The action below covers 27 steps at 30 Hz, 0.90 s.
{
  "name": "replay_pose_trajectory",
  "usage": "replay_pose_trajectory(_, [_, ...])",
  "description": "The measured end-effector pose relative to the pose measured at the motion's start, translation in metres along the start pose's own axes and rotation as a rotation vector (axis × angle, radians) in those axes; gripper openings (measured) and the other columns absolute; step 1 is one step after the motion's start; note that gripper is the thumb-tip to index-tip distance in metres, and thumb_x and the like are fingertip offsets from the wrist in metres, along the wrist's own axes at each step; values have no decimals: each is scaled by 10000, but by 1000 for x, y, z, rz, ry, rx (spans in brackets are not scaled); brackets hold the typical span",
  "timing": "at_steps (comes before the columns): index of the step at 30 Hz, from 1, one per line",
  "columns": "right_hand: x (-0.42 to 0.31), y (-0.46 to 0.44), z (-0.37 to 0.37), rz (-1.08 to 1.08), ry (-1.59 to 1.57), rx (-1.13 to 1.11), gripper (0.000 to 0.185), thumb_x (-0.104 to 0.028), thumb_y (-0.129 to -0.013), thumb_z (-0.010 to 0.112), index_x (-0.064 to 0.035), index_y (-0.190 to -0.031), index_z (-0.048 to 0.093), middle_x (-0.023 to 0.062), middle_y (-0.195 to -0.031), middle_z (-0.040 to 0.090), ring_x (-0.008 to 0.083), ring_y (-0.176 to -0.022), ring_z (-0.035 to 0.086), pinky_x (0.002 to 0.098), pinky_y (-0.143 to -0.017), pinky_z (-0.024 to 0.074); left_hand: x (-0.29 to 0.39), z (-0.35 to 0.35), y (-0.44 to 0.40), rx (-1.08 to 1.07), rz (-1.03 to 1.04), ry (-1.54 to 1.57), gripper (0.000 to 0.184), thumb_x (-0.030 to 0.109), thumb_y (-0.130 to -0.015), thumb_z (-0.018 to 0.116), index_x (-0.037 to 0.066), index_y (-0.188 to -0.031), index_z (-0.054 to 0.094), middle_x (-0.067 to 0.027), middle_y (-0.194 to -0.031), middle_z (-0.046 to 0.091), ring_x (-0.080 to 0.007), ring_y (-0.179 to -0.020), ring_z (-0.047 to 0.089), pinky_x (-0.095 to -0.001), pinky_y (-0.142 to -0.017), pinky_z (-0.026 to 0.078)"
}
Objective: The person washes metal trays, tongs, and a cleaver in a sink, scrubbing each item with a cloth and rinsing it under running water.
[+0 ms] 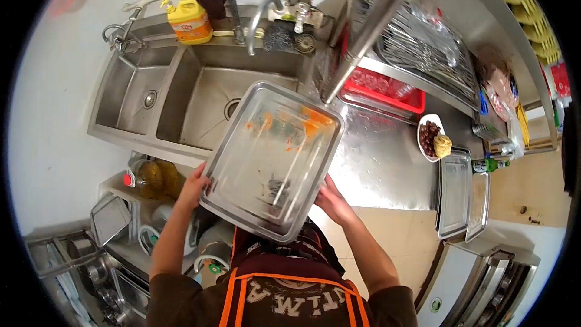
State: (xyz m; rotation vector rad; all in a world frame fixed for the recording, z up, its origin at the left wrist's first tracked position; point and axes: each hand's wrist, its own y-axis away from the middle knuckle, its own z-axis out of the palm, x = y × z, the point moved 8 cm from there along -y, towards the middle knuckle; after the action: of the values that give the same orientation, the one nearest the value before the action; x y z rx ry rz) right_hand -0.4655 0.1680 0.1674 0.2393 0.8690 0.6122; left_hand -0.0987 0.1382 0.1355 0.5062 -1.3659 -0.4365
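A rectangular metal tray [260,163] is held in front of my body, over the front edge of the sink. Orange smears and a dark patch mark its inside. My left hand [194,186] grips the tray's left side near the lower corner. On the opposite side, my right hand [334,201] holds the rim, its fingers partly hidden beneath. Behind the tray lies the steel double sink [200,118], and the tray covers part of the larger basin.
A yellow detergent jug [190,23] stands behind the sink by the faucet [266,15]. To the right, a steel counter [381,163] carries a red basket [387,92] and a white bowl [430,139]. Flat trays [455,191] stand beyond. An oil jug [154,177] sits at lower left.
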Motion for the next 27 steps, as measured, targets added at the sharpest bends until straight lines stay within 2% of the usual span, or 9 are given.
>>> replay_pose_trajectory(1, [11, -26, 6, 41, 39, 72, 610, -230, -906, 468, -111, -1390, 117, 115, -1331, 349, 257, -1220, 344, 425, -979, 327, 22, -13, -10, -10, -5, -86, 606, -21, -683, 454, 50, -1284, 420, -30, -1013, 576, -99, -709, 512, -212, -548, 417])
replay_pose_trajectory(6, [45, -116, 65, 3, -102, 155, 465, -112, -902, 465, -144, -1328, 281, 50, -1238, 431, 188, -1118, 425, 359, -924, 392, 107, -68, -58, -169, 50, 90, 517, 131, -818, 523, 83, -1314, 384, -63, -1161, 530, -157, -965, 537, -277, -851, 444])
replay_pose_trajectory(9, [66, -160, 98, -75, -201, 275, 394, -61, -882, 490, -152, -1241, 355, 33, -1207, 446, 187, -1099, 449, 380, -927, 407, 101, -94, -69, -236, 5, 851, 496, 389, -916, 405, 84, -1307, 373, -112, -1288, 438, -261, -1119, 474, -395, -989, 344])
replay_pose_trajectory(13, [71, -205, 150, -181, -319, 252, 446, -71, -889, 484, -176, -1288, 313, 31, -1232, 429, 185, -1144, 413, 370, -935, 391, 58, -105, -78, 142, -49, 597, 435, 139, -805, 480, 26, -1218, 402, -102, -1137, 504, -270, -1044, 503, -403, -930, 402])
replay_pose_trajectory(17, [53, -227, 119, 262, 381, 81, 311, -106, -894, 480, -93, -1203, 441, 68, -1119, 532, 226, -979, 555, 352, -830, 471, 58, -150, -131, 212, -60, 487, 528, -29, -610, 413, 22, -1136, 412, -76, -959, 519, -256, -900, 537, -382, -820, 466])
replay_pose_trajectory(19, [-48, -220, 57, -241, 912, 324, 138, -91, -861, 498, -24, -935, 593, 99, -897, 626, 183, -770, 620, 281, -664, 491, 75, -170, -152, 159, -75, 452, 527, -29, -613, 417, 32, -1137, 419, -78, -951, 520, -246, -882, 535, -368, -793, 471])
replay_pose_trajectory(20, [-122, -200, 59, -342, 1224, 818, 170, -103, -835, 544, 32, -932, 582, 133, -748, 617, 215, -717, 616, 322, -618, 478, 81, -175, -160, 119, -84, 423, 525, -29, -616, 422, 42, -1137, 426, -80, -943, 521, -235, -864, 533, -353, -766, 475])
replay_pose_trajectory(23, [-265, -204, 131, -917, 1554, 1048, 413, -212, -797, 617, 9, -1133, 526, 177, -869, 604, 304, -762, 584, 372, -700, 453, 89, -194, -182, 124, -124, 318, 501, -29, -620, 421, 44, -1116, 440, -75, -909, 518, -219, -811, 524, -340, -739, 479])
replay_pose_trajectory(27, [-318, -278, 113, -514, 1622, 814, 479, -217, -780, 620, 16, -1168, 463, 202, -871, 600, 351, -829, 573, 390, -746, 440, 97, -196, -199, 77, -155, 235, 477, -27, -623, 423, 39, -1095, 450, -66, -895, 517, -211, -790, 523, -336, -734, 481])
